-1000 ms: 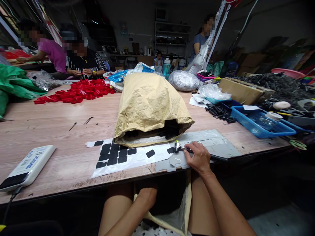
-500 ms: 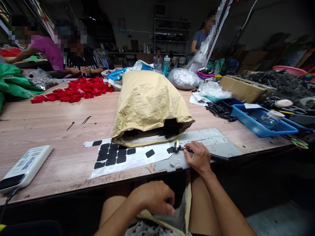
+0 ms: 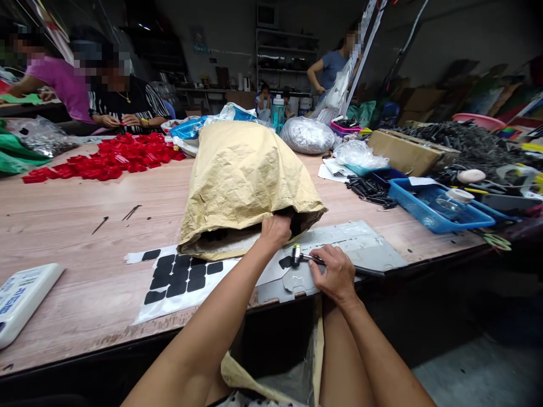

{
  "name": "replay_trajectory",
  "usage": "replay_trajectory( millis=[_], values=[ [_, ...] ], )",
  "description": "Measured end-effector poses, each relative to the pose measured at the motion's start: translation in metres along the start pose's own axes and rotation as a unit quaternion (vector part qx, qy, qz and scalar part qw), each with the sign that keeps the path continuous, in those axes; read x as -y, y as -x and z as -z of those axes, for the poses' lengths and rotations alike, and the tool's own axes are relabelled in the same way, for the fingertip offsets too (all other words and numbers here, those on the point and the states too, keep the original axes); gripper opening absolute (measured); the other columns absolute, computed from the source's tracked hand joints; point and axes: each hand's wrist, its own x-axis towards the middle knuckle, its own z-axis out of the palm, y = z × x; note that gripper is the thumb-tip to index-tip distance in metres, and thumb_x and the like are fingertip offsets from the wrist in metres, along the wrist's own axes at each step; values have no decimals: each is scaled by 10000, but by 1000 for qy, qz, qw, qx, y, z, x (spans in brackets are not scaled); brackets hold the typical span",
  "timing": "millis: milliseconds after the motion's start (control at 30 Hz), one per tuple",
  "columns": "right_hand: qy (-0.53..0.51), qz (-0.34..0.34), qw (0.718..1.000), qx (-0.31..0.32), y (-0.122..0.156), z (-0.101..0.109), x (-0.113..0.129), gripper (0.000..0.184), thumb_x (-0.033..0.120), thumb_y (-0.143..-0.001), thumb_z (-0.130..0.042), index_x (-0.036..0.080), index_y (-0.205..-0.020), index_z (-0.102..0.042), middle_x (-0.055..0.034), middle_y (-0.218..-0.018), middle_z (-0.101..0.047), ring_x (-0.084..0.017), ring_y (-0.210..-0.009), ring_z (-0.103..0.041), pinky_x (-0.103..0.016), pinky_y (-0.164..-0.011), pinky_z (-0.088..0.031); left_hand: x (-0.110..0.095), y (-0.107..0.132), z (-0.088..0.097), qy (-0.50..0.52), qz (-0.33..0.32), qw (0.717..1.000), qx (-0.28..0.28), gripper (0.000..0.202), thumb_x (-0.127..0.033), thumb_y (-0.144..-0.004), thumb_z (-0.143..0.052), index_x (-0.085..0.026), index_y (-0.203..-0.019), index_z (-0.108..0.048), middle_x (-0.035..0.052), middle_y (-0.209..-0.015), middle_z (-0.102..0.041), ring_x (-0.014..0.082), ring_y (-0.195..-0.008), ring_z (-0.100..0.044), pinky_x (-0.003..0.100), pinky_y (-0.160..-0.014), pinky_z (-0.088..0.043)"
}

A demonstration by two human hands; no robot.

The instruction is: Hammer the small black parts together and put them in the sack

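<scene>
Hammer (image 3: 306,258) lies within right fingers (image 3: 332,255), its head (image 3: 296,256) just beyond their tips.

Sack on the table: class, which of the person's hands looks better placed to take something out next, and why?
Likely the left hand: it reaches into the open sack, while the right hand holds the hammer.

You're in a workshop: a worker (image 3: 127,106) at upper left, red parts (image 3: 116,158) heaped at left, black parts (image 3: 460,142) at right.
</scene>
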Motion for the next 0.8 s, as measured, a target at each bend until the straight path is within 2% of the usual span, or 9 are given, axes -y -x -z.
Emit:
replay_trajectory(
  millis=[133,233,367,433,500,600,667,800],
  values=[
    [-4,-2,1000,-7,0,0,0,100,281,-829,-612,236,-902,-663,-29,-871,-621,-209,-867,-517,-323,-798,-363,-9,-10,-4,-24,16,1000,2,385,-107,-870,-528,-150,-1231,-656,186,-1165,-695,326,-1112,-642,388,-873,-494],
    [-5,0,1000,-7,-1,0,0,103,283,-828,-611,235,-901,-666,-31,-868,-621,-210,-865,-516,-323,-798,-363,-14,0,-1,-32,23,999,10,293,-152,-882,-559,-147,-1149,-678,174,-1102,-697,311,-1018,-667,373,-811,-503],
    [-4,-4,1000,-2,-1,0,0,108,281,-824,-615,237,-906,-670,-30,-871,-623,-209,-866,-521,-323,-793,-366,-6,38,14,-35,-38,998,-21,218,-321,-886,-646,-203,-1066,-681,122,-1155,-654,282,-1031,-628,348,-794,-483],
    [-3,-5,1000,-2,0,0,0,112,280,-820,-619,237,-909,-671,-30,-874,-625,-210,-869,-526,-324,-797,-368,6,62,22,-30,-78,996,-40,199,-349,-881,-670,-214,-1027,-673,87,-1056,-669,271,-1039,-590,345,-810,-464],
    [-4,-5,1000,-3,0,0,0,113,280,-817,-622,237,-909,-672,-29,-877,-627,-209,-871,-530,-324,-799,-371,19,86,26,-12,-87,995,-40,178,-354,-875,-686,-218,-990,-665,61,-959,-674,261,-995,-567,344,-789,-448],
    [-3,-4,1000,-6,0,-1,0,108,277,-819,-621,237,-907,-670,-27,-888,-632,-208,-873,-533,-321,-799,-375,38,113,19,40,-71,996,-19,147,-333,-861,-705,-226,-951,-661,41,-934,-663,246,-940,-551,338,-755,-431],
    [-1,-3,1000,-9,0,-1,0,103,276,-823,-618,238,-904,-669,-25,-889,-634,-208,-876,-535,-321,-801,-377,46,125,9,92,-67,994,-6,123,-312,-862,-702,-224,-942,-668,39,-946,-651,242,-955,-547,339,-785,-432],
    [3,3,1000,-8,0,0,0,103,278,-834,-611,237,-907,-671,-27,-891,-637,-208,-878,-539,-320,-803,-383,56,137,-10,196,-69,978,-35,151,-290,-847,-718,-215,-973,-683,45,-960,-624,231,-964,-537,339,-835,-434]
  ],
)
